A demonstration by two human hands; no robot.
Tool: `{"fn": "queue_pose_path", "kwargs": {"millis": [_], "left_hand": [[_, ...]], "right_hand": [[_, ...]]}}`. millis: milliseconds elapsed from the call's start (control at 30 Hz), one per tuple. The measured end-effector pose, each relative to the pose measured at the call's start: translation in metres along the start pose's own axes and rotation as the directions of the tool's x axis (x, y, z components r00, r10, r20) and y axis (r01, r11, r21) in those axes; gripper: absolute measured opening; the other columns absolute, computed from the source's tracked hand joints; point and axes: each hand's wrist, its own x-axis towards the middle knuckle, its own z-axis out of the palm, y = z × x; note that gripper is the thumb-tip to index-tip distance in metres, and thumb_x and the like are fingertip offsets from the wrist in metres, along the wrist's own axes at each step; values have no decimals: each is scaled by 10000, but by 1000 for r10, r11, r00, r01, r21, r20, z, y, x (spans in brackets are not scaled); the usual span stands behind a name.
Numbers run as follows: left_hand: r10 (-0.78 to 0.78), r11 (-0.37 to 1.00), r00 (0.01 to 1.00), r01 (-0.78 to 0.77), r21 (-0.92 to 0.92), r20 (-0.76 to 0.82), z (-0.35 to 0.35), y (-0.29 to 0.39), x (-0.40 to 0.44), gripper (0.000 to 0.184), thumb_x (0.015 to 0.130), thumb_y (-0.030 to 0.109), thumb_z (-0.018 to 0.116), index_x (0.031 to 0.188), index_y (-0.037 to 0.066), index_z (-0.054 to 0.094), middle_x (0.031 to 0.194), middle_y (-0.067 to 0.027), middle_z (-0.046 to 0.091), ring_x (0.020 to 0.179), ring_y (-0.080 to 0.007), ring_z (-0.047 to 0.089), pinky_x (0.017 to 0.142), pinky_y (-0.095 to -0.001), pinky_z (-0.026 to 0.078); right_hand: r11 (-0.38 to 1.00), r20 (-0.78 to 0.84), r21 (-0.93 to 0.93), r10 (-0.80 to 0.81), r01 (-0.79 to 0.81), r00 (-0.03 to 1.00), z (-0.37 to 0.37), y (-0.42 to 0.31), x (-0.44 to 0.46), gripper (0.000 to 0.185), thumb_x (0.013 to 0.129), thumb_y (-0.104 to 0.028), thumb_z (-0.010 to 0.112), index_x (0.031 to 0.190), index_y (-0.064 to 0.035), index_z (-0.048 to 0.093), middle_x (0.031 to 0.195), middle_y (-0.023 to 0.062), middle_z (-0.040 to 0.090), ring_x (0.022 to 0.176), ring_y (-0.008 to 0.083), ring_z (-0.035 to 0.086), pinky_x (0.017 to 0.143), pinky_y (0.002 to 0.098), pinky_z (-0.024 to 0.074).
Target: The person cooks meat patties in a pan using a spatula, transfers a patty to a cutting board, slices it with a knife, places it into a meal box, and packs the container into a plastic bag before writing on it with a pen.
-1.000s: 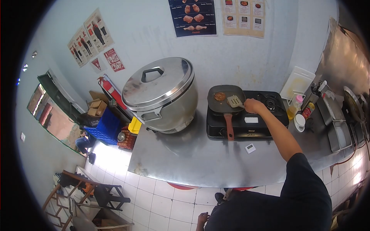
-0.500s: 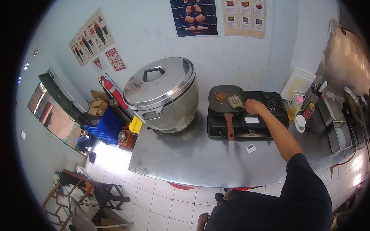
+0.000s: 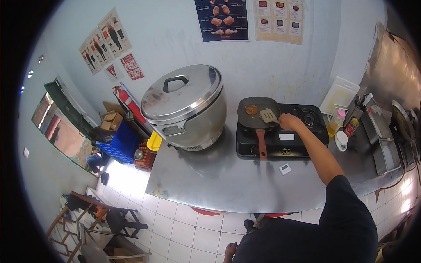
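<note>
Clearly, the right hand (image 3: 287, 121) has its fingers gripping one slotted spatula (image 3: 268, 115), right of one visible round patty (image 3: 251, 109) in one squarish pan (image 3: 247, 122) on the metal bench (image 3: 228, 188); the left hand (image 3: 231, 249) is unclear.

Just the one cam on me, worn on my head and aimed forward and down at the gas stove (image 3: 294, 142), so it's my own eye-line from above. Stove sits a bit right of centre, close enough that my right hand (image 3: 287, 121) gets to it. Lens is crazy wide, kinda fisheye, dark round the edges. Past the stove it faces the wall (image 3: 272, 65); nearer than the stove it catches my dark shirt (image 3: 302, 241) and the tiled floor (image 3: 171, 232), and way off left of the stove, a doorway (image 3: 66, 127).
</note>
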Motion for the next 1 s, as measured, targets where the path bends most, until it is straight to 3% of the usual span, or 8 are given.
{"fn": "queue_pose_path", "kwargs": {"millis": [300, 400, 500, 600, 700, 800, 1000], "left_hand": [[-30, 999, 1000, 30, -16, 2, -1, 6, -4, 446, 908, 279, 587, 1137, -104, 583, 923, -191, 703, 782, -239, 685, 678, -329, 550], [-19, 1000, 1000, 19, 13, 24, -2, 8, -4, 448, 904, 282, 589, 1130, -104, 590, 928, -192, 703, 786, -239, 684, 676, -330, 548], [-3, 1000, 1000, 4, -18, 15, 0, 2, 1, 447, 899, 284, 592, 1123, -102, 597, 931, -191, 704, 791, -238, 682, 676, -328, 546], [24, 998, 999, -25, 53, 22, -2, 4, 0, 448, 897, 286, 591, 1121, -101, 600, 938, -187, 705, 795, -236, 682, 681, -327, 545], [-52, 998, 999, 52, 44, -5, 0, 12, -9, 479, 902, 354, 553, 1087, -79, 644, 994, -185, 704, 967, -270, 656, 863, -344, 491], [-82, 997, 997, 82, 2, -8, 1, 13, -8, 489, 900, 364, 554, 1088, -80, 641, 993, -186, 704, 967, -273, 655, 860, -347, 492], [-66, 995, 998, 66, 74, -5, 0, 21, -13, 482, 905, 366, 531, 1077, -70, 645, 988, -194, 701, 974, -300, 654, 866, -365, 494]], "right_hand": [[1000, 35, 25, 12, -12, 999, -13, -8, -11, 317, 799, -103, 519, 1052, -48, 701, 911, 220, 691, 809, 360, 691, 710, 426, 557], [996, 101, 76, 40, -47, 994, -21, -13, -17, 307, 813, -121, 533, 1025, 52, 671, 1041, 264, 655, 991, 396, 642, 851, 446, 531], [999, 77, 29, -19, 17, 997, -15, -8, -11, 303, 813, -120, 533, 1021, 51, 672, 1041, 267, 655, 993, 398, 641, 853, 447, 531], [996, 80, 75, 42, -48, 996, -22, -15, -20, 303, 814, -120, 535, 1018, 61, 668, 1040, 268, 655, 994, 398, 642, 850, 445, 533], [996, 96, 64, 51, -57, 994, -22, -15, -18, 307, 815, -119, 537, 1022, 70, 662, 1038, 271, 655, 996, 398, 642, 845, 444, 535], [999, 67, 39, 3, -6, 998, -15, -9, -13, 307, 817, -117, 537, 1026, 71, 661, 1039, 273, 654, 998, 396, 642, 845, 444, 535], [995, 96, 75, 59, -67, 994, -20, -13, -16, 310, 820, -110, 532, 1045, 63, 655, 1055, 281, 647, 1010, 399, 637, 852, 444, 532]]}}
